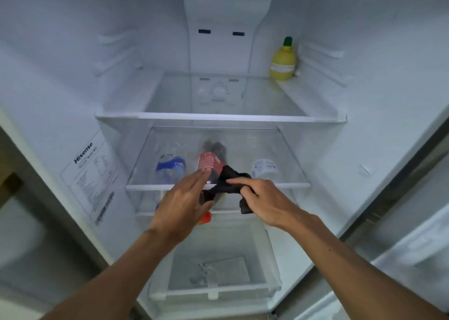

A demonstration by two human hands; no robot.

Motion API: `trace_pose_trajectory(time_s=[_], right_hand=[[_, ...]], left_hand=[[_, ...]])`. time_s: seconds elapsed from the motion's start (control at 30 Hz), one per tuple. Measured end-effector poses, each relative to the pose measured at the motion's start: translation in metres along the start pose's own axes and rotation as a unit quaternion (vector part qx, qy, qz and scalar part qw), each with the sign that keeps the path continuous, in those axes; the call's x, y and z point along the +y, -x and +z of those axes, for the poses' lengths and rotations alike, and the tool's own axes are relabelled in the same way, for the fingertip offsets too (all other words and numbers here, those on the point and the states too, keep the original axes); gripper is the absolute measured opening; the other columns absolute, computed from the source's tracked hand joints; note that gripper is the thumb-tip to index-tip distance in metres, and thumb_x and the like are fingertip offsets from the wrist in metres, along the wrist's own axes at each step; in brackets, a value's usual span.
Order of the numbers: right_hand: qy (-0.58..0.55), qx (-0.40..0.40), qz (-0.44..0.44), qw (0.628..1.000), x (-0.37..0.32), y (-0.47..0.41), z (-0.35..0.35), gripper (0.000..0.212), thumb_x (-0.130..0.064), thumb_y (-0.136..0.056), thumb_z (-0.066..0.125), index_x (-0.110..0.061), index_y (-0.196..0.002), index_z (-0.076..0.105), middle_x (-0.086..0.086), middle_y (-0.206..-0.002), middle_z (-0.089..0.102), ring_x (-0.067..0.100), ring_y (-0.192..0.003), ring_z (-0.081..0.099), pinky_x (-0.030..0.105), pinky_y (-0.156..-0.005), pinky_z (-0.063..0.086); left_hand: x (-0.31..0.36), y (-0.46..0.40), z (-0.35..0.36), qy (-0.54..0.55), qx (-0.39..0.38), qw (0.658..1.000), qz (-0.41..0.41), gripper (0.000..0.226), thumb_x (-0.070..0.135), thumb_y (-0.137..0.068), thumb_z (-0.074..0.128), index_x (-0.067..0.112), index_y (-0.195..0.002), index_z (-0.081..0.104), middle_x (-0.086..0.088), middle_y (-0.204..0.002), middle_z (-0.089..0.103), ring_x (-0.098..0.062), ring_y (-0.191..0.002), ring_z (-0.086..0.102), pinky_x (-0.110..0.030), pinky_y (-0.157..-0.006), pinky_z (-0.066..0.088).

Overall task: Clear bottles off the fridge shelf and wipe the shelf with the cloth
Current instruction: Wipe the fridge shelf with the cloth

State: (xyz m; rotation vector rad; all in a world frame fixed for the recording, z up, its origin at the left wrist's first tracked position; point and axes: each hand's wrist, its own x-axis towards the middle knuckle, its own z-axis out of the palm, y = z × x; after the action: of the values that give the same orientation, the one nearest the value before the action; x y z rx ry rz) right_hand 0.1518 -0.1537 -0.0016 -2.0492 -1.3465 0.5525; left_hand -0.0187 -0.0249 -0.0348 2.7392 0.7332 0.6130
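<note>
Three bottles lie on their sides under a glass shelf [286,173] in the open fridge: a blue-labelled bottle [171,166] at left, a dark cola bottle with a red label [209,160] in the middle, and a white-labelled bottle [264,167] at right. My right hand [260,198] grips a crumpled black cloth [230,186] at the shelf's front edge. My left hand [182,203] is flat with fingers stretched out, its fingertips near the cola bottle's label and its thumb close to the cloth. A red cap [206,217] shows below my left hand.
An upper glass shelf [218,117] holds a yellow lemon-shaped bottle with a green cap [283,62] at the back right. Below is a clear drawer [213,293]. The fridge's side walls bound left and right; a label sticker [90,173] is on the left wall.
</note>
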Motion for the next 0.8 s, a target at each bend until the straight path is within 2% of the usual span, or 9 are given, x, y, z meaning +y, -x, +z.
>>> trace_pose_trajectory(time_s=[0.1, 0.17, 0.2, 0.33, 0.43, 0.5, 0.53, 0.63, 0.8], right_hand=[[-0.068, -0.009, 0.011, 0.998, -0.013, 0.013, -0.004, 0.043, -0.023, -0.096, 0.035, -0.038, -0.120, 0.066, -0.002, -0.069, 0.066, 0.025, -0.066, 0.064, 0.042, -0.073, 0.055], [-0.058, -0.020, 0.014, 0.998, -0.020, 0.024, -0.009, 0.042, -0.021, -0.097, 0.036, -0.038, -0.118, 0.068, 0.000, -0.089, 0.073, 0.018, -0.084, 0.067, 0.037, -0.083, 0.055], [-0.050, -0.025, 0.019, 0.998, -0.024, 0.028, -0.013, 0.040, -0.022, -0.097, 0.037, -0.038, -0.116, 0.069, 0.000, -0.096, 0.073, 0.016, -0.090, 0.067, 0.034, -0.085, 0.053], [-0.055, -0.051, 0.038, 0.996, -0.050, 0.051, -0.025, 0.029, -0.025, -0.092, 0.045, -0.039, -0.091, 0.071, -0.005, -0.085, 0.070, 0.012, -0.078, 0.064, 0.027, -0.070, 0.049], [-0.066, -0.099, 0.054, 0.991, -0.079, 0.078, -0.011, 0.017, -0.041, -0.085, 0.063, -0.033, -0.097, 0.071, -0.008, -0.083, 0.071, 0.008, -0.070, 0.066, 0.023, -0.063, 0.051], [-0.024, -0.109, 0.051, 0.992, -0.098, 0.097, 0.006, 0.038, -0.052, -0.075, 0.070, -0.029, -0.105, 0.069, -0.007, -0.088, 0.072, 0.010, -0.076, 0.069, 0.024, -0.066, 0.052], [0.011, -0.098, 0.045, 0.994, -0.106, 0.104, 0.014, 0.039, -0.052, -0.076, 0.070, -0.026, -0.105, 0.069, -0.003, -0.091, 0.072, 0.013, -0.081, 0.069, 0.027, -0.070, 0.053], [0.049, -0.064, 0.035, 0.996, -0.140, 0.119, 0.022, 0.025, -0.041, -0.089, 0.062, -0.017, -0.096, 0.068, 0.004, -0.090, 0.068, 0.020, -0.082, 0.066, 0.035, -0.075, 0.055], [0.062, -0.055, 0.006, 0.997, -0.209, 0.145, -0.008, 0.028, -0.035, -0.094, 0.058, -0.022, -0.115, 0.070, 0.000, -0.100, 0.071, 0.017, -0.090, 0.065, 0.032, -0.084, 0.054]], left_hand=[[0.010, 0.000, -0.016, 0.001, 0.011, 1.000, 0.010, 0.050, 0.031, -0.077, 0.076, 0.019, -0.123, 0.062, -0.002, -0.120, 0.067, -0.023, -0.111, 0.061, -0.038, -0.087, 0.052], [0.021, 0.004, -0.034, 0.002, 0.013, 1.000, 0.008, 0.019, 0.029, -0.082, 0.068, 0.023, -0.101, 0.070, 0.000, -0.096, 0.070, -0.024, -0.093, 0.064, -0.036, -0.073, 0.051], [0.024, 0.007, -0.044, -0.002, 0.009, 1.000, 0.002, 0.012, 0.029, -0.085, 0.064, 0.024, -0.095, 0.070, 0.000, -0.090, 0.068, -0.024, -0.087, 0.063, -0.036, -0.069, 0.050], [0.036, 0.020, -0.091, -0.019, -0.019, 0.999, -0.023, 0.016, 0.033, -0.091, 0.055, 0.026, -0.099, 0.067, -0.002, -0.096, 0.068, -0.027, -0.089, 0.064, -0.037, -0.069, 0.049], [0.051, 0.031, -0.136, -0.031, -0.048, 0.998, -0.039, 0.014, 0.032, -0.091, 0.054, 0.027, -0.099, 0.065, -0.001, -0.101, 0.066, -0.026, -0.093, 0.062, -0.036, -0.073, 0.048], [0.065, 0.045, -0.164, -0.043, -0.076, 0.995, -0.048, 0.015, 0.031, -0.094, 0.051, 0.027, -0.099, 0.065, 0.000, -0.100, 0.065, -0.023, -0.089, 0.061, -0.034, -0.076, 0.047], [0.072, 0.054, -0.179, -0.053, -0.091, 0.993, -0.049, 0.016, 0.030, -0.095, 0.050, 0.025, -0.098, 0.065, -0.001, -0.098, 0.065, -0.022, -0.087, 0.061, -0.034, -0.077, 0.049], [0.076, 0.082, -0.222, -0.068, -0.107, 0.989, -0.078, 0.019, 0.032, -0.094, 0.051, 0.021, -0.095, 0.066, -0.002, -0.094, 0.066, -0.022, -0.083, 0.063, -0.036, -0.077, 0.053], [0.063, 0.126, -0.303, -0.087, -0.109, 0.983, -0.115, 0.020, 0.035, -0.093, 0.052, 0.023, -0.097, 0.068, 0.000, -0.092, 0.069, -0.020, -0.083, 0.063, -0.032, -0.068, 0.047]])
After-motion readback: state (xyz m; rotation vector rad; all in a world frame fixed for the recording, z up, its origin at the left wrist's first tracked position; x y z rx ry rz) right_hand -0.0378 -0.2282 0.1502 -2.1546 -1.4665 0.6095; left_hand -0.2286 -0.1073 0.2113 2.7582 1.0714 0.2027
